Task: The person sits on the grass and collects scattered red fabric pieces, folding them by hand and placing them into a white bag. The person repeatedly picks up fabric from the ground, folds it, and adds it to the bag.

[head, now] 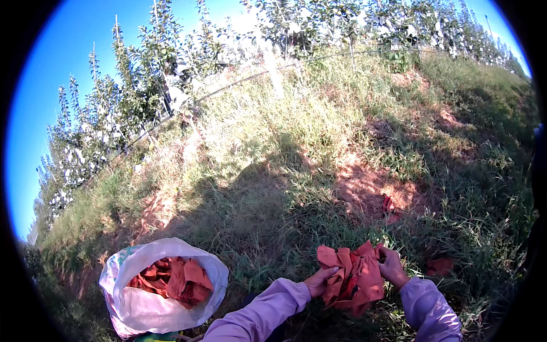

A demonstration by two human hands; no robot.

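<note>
A crumpled bunch of red-brown paper (352, 278), seemingly several pieces, is held above the grass between both hands. My left hand (319, 281) grips its left side, with the thumb lying over the paper. At the upper right edge, my right hand (391, 267) pinches the bunch between bent fingers. To the left stands a white woven sack (160, 314) with its mouth spread wide. Inside the sack lie more crumpled red-brown papers (179, 278). Both forearms are covered by light purple sleeves.
Another red-brown paper piece (440, 266) lies in the grass right of my right hand. A small red scrap (388, 204) rests on bare soil (363, 184) farther ahead. Behind a dark hose or wire (222, 88), orchard trees (145, 81) carry many white bags.
</note>
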